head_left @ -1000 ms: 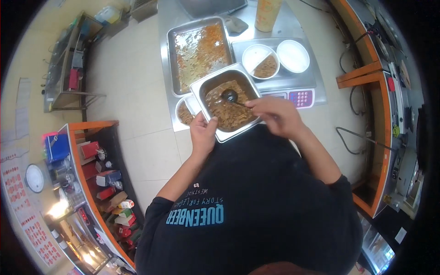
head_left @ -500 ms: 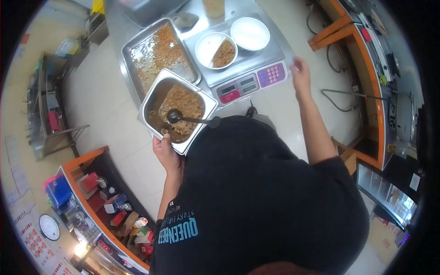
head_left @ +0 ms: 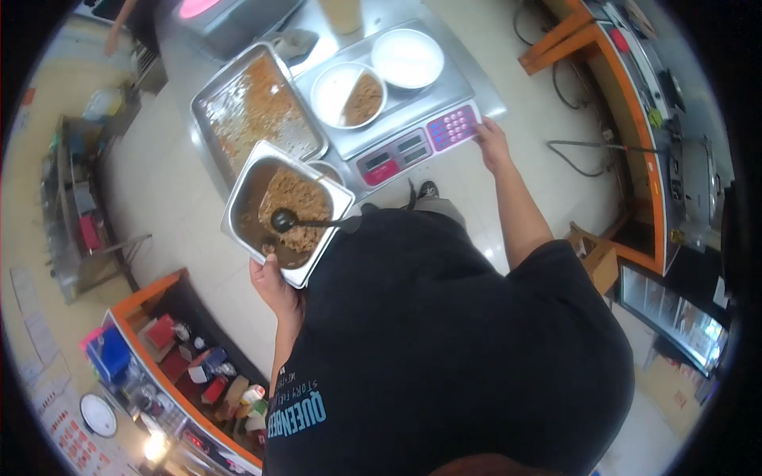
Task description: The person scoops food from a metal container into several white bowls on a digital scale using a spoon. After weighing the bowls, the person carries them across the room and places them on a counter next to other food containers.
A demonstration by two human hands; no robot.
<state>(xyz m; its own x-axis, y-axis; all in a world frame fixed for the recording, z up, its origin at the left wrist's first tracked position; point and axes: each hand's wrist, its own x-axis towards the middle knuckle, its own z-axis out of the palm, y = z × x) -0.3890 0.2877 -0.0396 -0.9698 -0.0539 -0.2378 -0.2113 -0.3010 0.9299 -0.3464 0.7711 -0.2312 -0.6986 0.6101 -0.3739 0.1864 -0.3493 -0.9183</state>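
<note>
My left hand (head_left: 274,284) grips the near rim of a deep steel food pan (head_left: 230,208), thumb over the edge. The pan is tilted against my front and holds brown minced food (head_left: 295,198). A black ladle (head_left: 317,224) rests in that food, its handle toward my shirt. My right hand (head_left: 492,144) is at the right edge of the scale (head_left: 418,145), beside its keypad, with nothing seen in it. On the scale stand two white bowls: the left bowl (head_left: 327,89) is divided, with brown food in one half, and the right bowl (head_left: 408,59) looks plain white inside.
A shallow steel tray (head_left: 208,101) with orange-brown oily food lies left of the scale on the steel table (head_left: 486,89). A crumpled cloth (head_left: 295,44) and a tall container (head_left: 341,14) stand behind. Another person's arm (head_left: 116,33) shows at the upper left.
My right hand has moved left to the scale's edge. In view, the table, scale and pan have shifted left. A person's arm and a pink item have appeared at the top left.
</note>
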